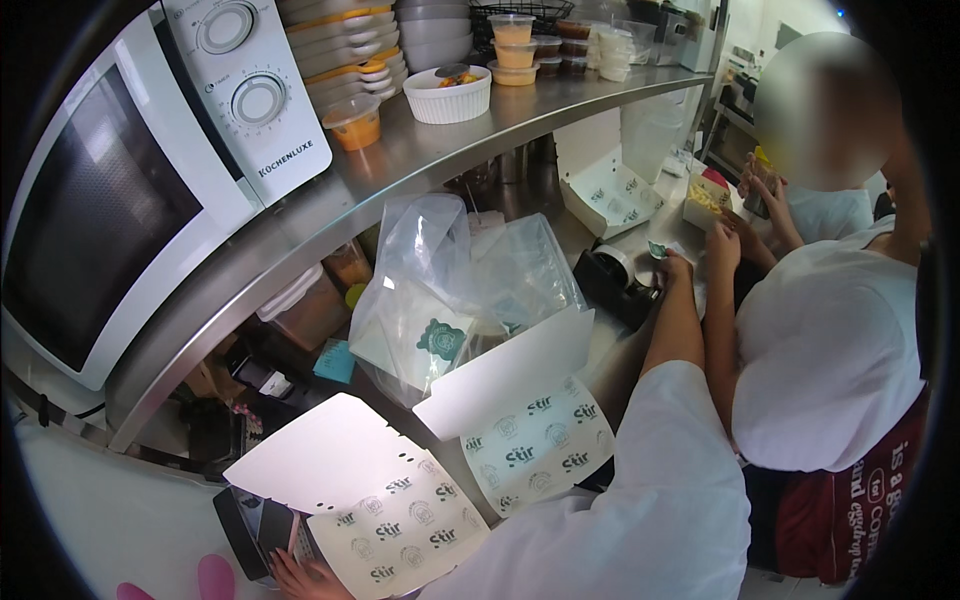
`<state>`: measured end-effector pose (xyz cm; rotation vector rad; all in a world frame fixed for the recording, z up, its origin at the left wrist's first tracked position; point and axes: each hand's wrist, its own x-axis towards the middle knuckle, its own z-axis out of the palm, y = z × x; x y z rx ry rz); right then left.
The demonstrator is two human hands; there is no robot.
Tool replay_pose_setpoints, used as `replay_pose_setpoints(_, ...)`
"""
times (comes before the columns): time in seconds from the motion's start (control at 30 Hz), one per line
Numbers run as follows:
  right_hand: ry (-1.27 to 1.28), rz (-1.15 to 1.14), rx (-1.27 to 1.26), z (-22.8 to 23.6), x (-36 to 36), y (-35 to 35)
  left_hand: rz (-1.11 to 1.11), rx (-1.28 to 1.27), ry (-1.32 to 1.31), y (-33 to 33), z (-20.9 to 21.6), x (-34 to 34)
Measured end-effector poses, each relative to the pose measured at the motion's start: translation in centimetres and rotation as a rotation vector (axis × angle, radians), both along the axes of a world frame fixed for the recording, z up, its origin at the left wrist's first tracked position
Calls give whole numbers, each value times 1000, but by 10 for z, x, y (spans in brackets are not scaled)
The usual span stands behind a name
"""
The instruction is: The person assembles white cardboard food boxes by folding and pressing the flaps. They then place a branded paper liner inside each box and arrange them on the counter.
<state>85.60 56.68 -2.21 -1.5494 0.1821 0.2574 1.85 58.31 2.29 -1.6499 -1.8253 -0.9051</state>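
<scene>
My left hand (308, 578) is low at the left, fingers stretched out beside an open cardboard box (400, 525) with a printed lining. Its fingertips lie next to a dark device with keys (262, 530). Out to the right, my right hand (677, 267) pinches a small green-and-white sticker (657, 250). That hand is just above a black tape dispenser (615, 285). A second open box (540, 440) stands between my arms, its lid raised against clear plastic bags (425, 250). Under the plastic shows a white package with a green sticker (440, 340).
A steel shelf (420, 150) crosses above, bearing a white microwave (130, 180), stacked bowls (435, 35) and sauce cups (513, 55). Two co-workers stand close at the right; one's hand (722, 242) is beside mine. Farther back are another open box (610, 195) and a food box (705, 200).
</scene>
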Motion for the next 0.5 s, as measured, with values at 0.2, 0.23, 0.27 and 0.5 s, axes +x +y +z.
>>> replay_pose_setpoints(0.2, -48, -65, 21, 5, -7, 4, -35, 2, -23, 1, 2, 1)
replay_pose_setpoints(0.23, -45, -62, 45, 3, -5, 4, -28, -1, -18, 1, 2, 1)
replay_pose_setpoints(0.27, -41, -58, 69, 0, -3, 5, -19, -4, -11, 1, 2, 1)
replay_pose_setpoints(0.5, -62, -31, 12, -4, 1, 2, -17, 1, 4, -1, 5, 5)
